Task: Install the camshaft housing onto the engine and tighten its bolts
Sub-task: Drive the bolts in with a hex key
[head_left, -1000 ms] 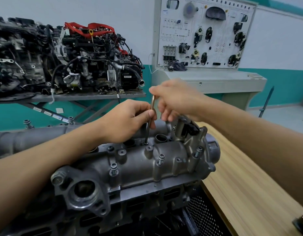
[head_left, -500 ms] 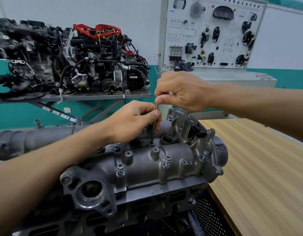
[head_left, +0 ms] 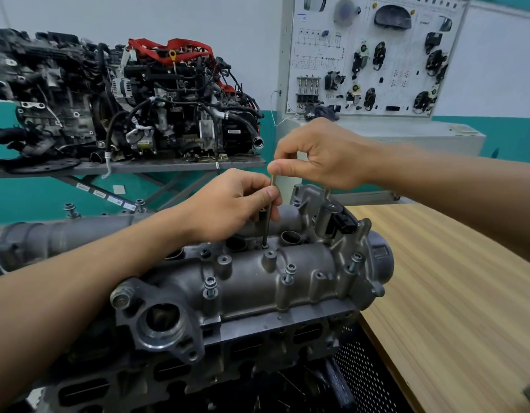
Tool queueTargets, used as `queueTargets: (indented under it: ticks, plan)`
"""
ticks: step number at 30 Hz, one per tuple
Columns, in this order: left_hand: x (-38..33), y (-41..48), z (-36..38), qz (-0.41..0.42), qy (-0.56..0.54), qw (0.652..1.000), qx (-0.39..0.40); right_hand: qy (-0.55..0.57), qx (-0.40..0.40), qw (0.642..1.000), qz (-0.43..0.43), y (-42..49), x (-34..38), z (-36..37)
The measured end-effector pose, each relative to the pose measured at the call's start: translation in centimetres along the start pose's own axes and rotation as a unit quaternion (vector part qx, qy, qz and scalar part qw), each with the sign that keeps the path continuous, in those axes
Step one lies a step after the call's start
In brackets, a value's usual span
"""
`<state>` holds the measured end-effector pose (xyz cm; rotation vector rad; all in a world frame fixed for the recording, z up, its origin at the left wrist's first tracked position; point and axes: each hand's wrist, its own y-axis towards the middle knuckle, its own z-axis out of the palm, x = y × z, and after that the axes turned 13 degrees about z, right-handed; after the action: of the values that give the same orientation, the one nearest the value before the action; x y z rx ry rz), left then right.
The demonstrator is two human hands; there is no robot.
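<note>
- Head view: a bolt (head_left: 265,246) at the far edge of the camshaft housing (head_left: 257,278) could be cross-threaded if the slim driver (head_left: 268,216) is tilted.
- The housing, of grey rough-cast metal, is seated on the engine (head_left: 198,353), beside the wooden table's (head_left: 436,278) left edge; near bolts (head_left: 290,271) are seen standing proud.
- The driver is pinched low by the left hand (head_left: 228,207) and at its top by the right hand (head_left: 320,156).
</note>
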<state>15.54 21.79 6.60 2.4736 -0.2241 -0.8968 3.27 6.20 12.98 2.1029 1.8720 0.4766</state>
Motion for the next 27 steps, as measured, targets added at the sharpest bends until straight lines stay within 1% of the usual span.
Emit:
queueTargets:
  ticks: [3,6,8,10,12,14,16,18,21,24,27]
  plan:
    - [-0.5,0.3,-0.5,0.024,-0.007,1.000,-0.015,0.007,-0.007,1.000,0.005,-0.1,0.6,-0.7]
    - [-2.2,1.0,-1.6,0.060,-0.048,0.995,-0.062,0.043,-0.052,0.998,0.015,-0.3,1.6,-2.7]
    - [-3.8,1.3,-2.2,0.076,-0.074,0.992,-0.070,0.054,-0.075,0.996,0.020,-0.8,2.7,-4.4]
    - [-5.9,1.5,-2.3,0.078,-0.093,0.991,-0.047,0.060,-0.079,0.995,0.026,-2.1,3.3,-6.1]
    - [-8.0,1.7,-1.2,0.084,-0.106,0.991,-0.020,0.069,-0.065,0.995,0.041,-4.8,3.2,-7.6]
    - [-10.1,2.0,1.4,0.095,-0.114,0.989,-0.003,0.092,-0.050,0.992,0.067,-8.6,2.7,-8.4]
    - [-11.7,2.3,5.4,0.096,-0.137,0.986,0.020,0.143,-0.046,0.982,0.117,-13.2,2.0,-8.2]
    - [-12.7,2.6,10.1,0.089,-0.169,0.981,0.042,0.193,-0.063,0.959,0.198,-18.2,0.9,-7.3]
    - [-13.4,2.9,18.2,0.073,-0.186,0.977,0.073,0.210,-0.098,0.913,0.336,-26.4,-0.8,-5.4]
    - [-14.1,2.6,26.8,0.040,-0.171,0.975,0.139,0.214,-0.111,0.833,0.498,-34.2,-2.3,-3.3]
    - [-15.3,2.1,34.2,0.028,-0.131,0.975,0.179,0.206,-0.118,0.742,0.627,-41.2,-4.2,-2.6]
